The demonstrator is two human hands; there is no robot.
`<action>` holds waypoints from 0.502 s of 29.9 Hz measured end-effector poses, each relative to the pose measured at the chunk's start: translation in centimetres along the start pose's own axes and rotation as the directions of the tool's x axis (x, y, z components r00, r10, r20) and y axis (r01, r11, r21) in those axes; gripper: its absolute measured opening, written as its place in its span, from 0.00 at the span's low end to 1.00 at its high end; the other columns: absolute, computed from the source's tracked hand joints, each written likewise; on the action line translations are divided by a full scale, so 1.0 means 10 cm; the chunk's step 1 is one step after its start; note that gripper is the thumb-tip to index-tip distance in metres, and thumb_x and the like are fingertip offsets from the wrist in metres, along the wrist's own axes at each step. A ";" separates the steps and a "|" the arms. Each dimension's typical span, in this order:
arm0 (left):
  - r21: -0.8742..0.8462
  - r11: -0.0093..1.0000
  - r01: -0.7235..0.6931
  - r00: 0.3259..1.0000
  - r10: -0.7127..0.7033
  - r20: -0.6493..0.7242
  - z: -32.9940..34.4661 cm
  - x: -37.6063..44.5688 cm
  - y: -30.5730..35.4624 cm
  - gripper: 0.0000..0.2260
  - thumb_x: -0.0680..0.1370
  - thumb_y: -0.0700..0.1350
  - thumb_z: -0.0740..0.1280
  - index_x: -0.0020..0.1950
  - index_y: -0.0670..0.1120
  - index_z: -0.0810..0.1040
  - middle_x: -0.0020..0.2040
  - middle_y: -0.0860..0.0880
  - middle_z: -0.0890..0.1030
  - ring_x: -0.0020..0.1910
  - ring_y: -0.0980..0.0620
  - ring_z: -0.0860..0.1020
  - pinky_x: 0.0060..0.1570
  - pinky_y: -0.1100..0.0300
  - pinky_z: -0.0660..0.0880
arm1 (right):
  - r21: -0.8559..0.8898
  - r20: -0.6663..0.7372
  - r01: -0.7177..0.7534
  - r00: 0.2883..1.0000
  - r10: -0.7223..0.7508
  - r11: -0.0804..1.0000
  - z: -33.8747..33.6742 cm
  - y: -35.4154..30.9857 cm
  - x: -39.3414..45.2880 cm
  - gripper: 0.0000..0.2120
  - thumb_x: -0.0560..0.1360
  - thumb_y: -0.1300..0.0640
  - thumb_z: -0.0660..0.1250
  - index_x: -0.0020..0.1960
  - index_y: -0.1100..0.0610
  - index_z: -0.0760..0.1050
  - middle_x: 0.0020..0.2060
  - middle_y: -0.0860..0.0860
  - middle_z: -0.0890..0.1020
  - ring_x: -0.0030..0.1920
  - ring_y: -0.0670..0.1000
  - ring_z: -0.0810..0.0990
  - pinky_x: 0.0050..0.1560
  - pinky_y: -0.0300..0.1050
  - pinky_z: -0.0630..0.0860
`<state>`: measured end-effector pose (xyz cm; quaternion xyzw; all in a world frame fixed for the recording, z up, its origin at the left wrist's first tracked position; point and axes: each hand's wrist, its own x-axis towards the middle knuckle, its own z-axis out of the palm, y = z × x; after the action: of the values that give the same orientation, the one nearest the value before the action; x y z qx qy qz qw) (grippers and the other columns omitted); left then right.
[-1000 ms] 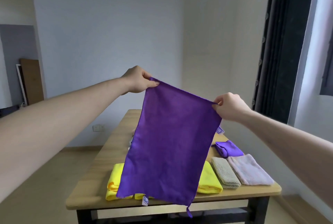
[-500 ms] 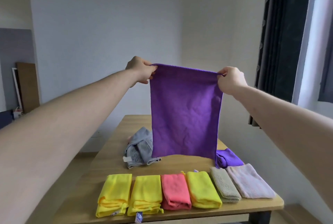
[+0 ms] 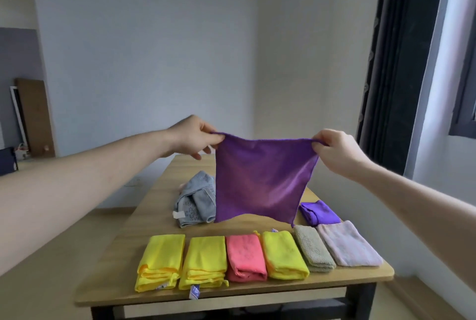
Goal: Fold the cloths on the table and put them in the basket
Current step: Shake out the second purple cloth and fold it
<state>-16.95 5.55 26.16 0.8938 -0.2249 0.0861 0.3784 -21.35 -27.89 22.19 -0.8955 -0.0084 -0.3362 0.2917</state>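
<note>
A purple cloth hangs spread in the air above the wooden table. My left hand pinches its top left corner and my right hand pinches its top right corner. Its lower edge floats just above the table. Behind it lies a crumpled grey cloth. Along the front edge sits a row of folded cloths: two yellow, a pink one, another yellow, a green-grey one and a pale pink one. A small folded purple cloth lies behind them. No basket is in view.
Bare tabletop stretches toward the far end near the wall. A dark curtain hangs at the right beside a window. A wooden board leans on the wall at far left.
Both hands have lowered the purple cloth toward the table. It hung long a second ago and now hangs shorter and squarer. The folded row has come into full view.
</note>
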 end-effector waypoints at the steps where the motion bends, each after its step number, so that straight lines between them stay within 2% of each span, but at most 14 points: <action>1: 0.015 1.000 0.007 1.000 -0.007 0.029 0.06 -0.08 -0.06 0.10 0.81 0.49 0.68 0.51 0.45 0.86 0.43 0.50 0.82 0.41 0.53 0.79 0.34 0.60 0.79 | -0.003 0.035 0.010 0.999 -0.010 1.000 0.03 0.04 -0.09 0.08 0.77 0.61 0.65 0.48 0.53 0.82 0.38 0.47 0.82 0.43 0.52 0.79 0.37 0.36 0.70; 3: 0.035 0.999 0.027 0.996 -0.030 0.088 0.16 -0.22 -0.18 0.09 0.81 0.49 0.69 0.50 0.46 0.86 0.39 0.51 0.80 0.38 0.54 0.78 0.32 0.61 0.78 | -0.001 0.103 0.022 0.994 -0.022 1.000 0.08 0.12 -0.26 0.07 0.77 0.61 0.67 0.46 0.52 0.83 0.38 0.47 0.84 0.41 0.50 0.80 0.38 0.33 0.70; 6: 0.060 0.997 0.048 0.980 -0.059 0.190 0.29 -0.40 -0.40 0.08 0.80 0.50 0.70 0.46 0.50 0.87 0.31 0.55 0.75 0.34 0.54 0.75 0.32 0.60 0.77 | 0.021 0.219 0.021 0.975 -0.025 1.000 0.15 0.23 -0.51 0.08 0.76 0.60 0.68 0.42 0.49 0.82 0.35 0.45 0.84 0.36 0.44 0.79 0.39 0.39 0.72; 8: 0.074 0.996 0.057 0.958 -0.075 0.275 0.38 -0.52 -0.55 0.08 0.80 0.52 0.70 0.45 0.52 0.87 0.32 0.52 0.73 0.35 0.53 0.73 0.32 0.59 0.77 | 0.021 0.310 0.016 0.950 -0.021 1.000 0.18 0.30 -0.67 0.08 0.76 0.58 0.68 0.41 0.47 0.82 0.33 0.42 0.83 0.31 0.41 0.77 0.37 0.37 0.72; 10: 0.099 0.993 0.070 0.925 -0.102 0.367 0.47 -0.64 -0.67 0.09 0.79 0.54 0.70 0.46 0.52 0.87 0.35 0.49 0.73 0.37 0.51 0.72 0.34 0.57 0.78 | -0.003 0.407 0.015 0.913 -0.013 1.000 0.21 0.35 -0.81 0.07 0.77 0.56 0.69 0.41 0.47 0.82 0.31 0.41 0.82 0.29 0.40 0.74 0.33 0.32 0.69; 12: 0.140 0.987 0.078 0.889 -0.132 0.439 0.57 -0.75 -0.77 0.11 0.79 0.55 0.70 0.46 0.50 0.87 0.36 0.50 0.75 0.37 0.53 0.73 0.36 0.59 0.79 | -0.054 0.509 0.034 0.861 -0.001 0.998 0.24 0.42 -0.92 0.07 0.78 0.53 0.69 0.41 0.46 0.81 0.30 0.39 0.81 0.29 0.39 0.73 0.32 0.30 0.68; 15: 0.207 0.975 0.079 0.839 -0.177 0.515 0.72 -0.88 -0.90 0.13 0.79 0.56 0.70 0.48 0.47 0.86 0.35 0.53 0.76 0.36 0.56 0.74 0.37 0.62 0.79 | -0.139 0.624 0.059 0.781 0.041 0.989 0.30 0.53 -1.02 0.03 0.77 0.48 0.71 0.45 0.43 0.82 0.37 0.42 0.83 0.33 0.39 0.75 0.35 0.33 0.71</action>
<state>-20.63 8.89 12.59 0.9259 -0.2516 -0.1695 0.2253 -26.36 -28.91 11.43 -0.9755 -0.0836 -0.0217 0.2024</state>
